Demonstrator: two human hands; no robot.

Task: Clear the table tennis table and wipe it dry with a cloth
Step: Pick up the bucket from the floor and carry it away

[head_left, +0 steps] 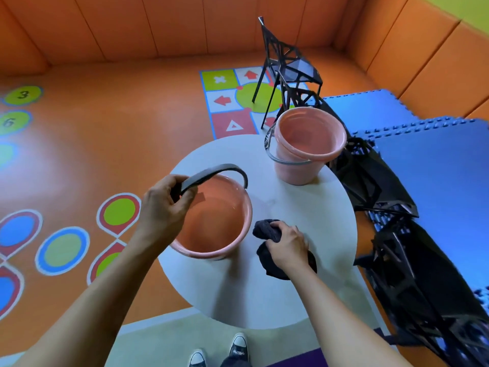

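A round white table [291, 295] stands below me. My left hand [165, 207] grips the grey handle of a pink bucket [214, 223] at the table's left side; the bucket holds some water. My right hand [287, 246] holds a dark crumpled cloth [267, 230] against the tabletop just right of that bucket. A second pink bucket [307, 144] with a clear handle stands upright at the table's far edge.
Black angular chairs [288, 67] stand beyond the table, and more of them [412, 260] crowd its right side. Blue foam mats [436, 160] cover the floor at the right. Orange floor with coloured markings [63, 250] lies to the left. My shoes [238, 345] show below.
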